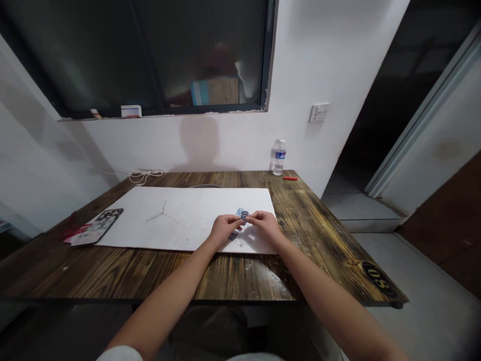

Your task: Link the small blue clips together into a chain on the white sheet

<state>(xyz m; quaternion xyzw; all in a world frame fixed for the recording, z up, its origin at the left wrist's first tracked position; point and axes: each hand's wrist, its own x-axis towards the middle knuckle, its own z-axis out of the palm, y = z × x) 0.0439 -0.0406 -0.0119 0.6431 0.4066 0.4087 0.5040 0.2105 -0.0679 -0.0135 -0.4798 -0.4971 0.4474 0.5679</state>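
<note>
Blue-and-white pieces (242, 214) bunch between the left hand (225, 228) and right hand (266, 225), fingertips pinching them together over the white sheet (180, 220), near its right edge. A loosened pinch could scatter them; a dark piece (233, 236) sits just under the left hand, where a knock could push it toward the wooden bench (240, 273).
</note>
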